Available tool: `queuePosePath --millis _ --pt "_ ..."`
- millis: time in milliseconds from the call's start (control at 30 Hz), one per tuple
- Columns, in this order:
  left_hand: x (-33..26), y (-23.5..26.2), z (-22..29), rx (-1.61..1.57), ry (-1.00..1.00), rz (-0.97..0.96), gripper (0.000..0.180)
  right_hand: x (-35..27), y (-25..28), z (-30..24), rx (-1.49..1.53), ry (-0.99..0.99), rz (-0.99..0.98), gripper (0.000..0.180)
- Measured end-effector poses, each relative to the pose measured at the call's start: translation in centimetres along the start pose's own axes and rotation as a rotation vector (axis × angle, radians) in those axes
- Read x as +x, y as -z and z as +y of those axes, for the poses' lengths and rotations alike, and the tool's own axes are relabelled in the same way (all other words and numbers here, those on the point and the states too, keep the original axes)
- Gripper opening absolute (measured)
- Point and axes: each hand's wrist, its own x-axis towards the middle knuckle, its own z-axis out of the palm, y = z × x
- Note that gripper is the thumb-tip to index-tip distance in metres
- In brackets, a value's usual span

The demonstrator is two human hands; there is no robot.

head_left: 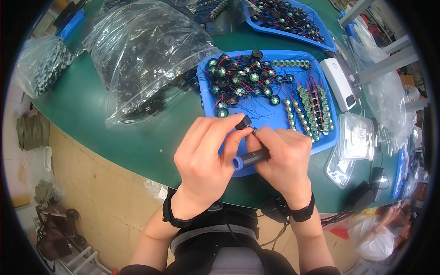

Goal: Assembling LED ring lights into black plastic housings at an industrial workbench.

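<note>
My left hand (206, 153) is closed, pinching a small black round part (244, 122) between thumb and forefinger. My right hand (284, 158) is curled around a short black tube with a blue ring at its end (250, 159), which lies level and points left. The right thumb and forefinger meet just beside the black part, over something small that I cannot make out. Both hands are over the near edge of a blue tray (205, 98). Inside it are loose round components with red and blue wires (254, 77) and several strips of small green circuit boards (308, 107).
A large clear plastic bag of black parts (142, 55) lies on the green table (68, 107), left of the tray. Another blue tray (293, 34) sits behind. To the right are a white device (338, 82) and a clear plastic box (355, 137). Another person (378, 238) is at lower right.
</note>
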Motion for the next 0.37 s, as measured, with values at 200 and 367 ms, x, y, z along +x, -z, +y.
queuePosePath --millis 200,367 --pt "-0.1 -0.2 -0.2 -0.144 0.227 0.007 0.022 0.9 1.2 1.5 -0.123 -0.123 0.049 0.008" --pt "-0.6 0.0 -0.2 -0.057 0.114 -0.482 0.028 0.4 1.8 2.5 -0.302 -0.4 -0.109 0.037"
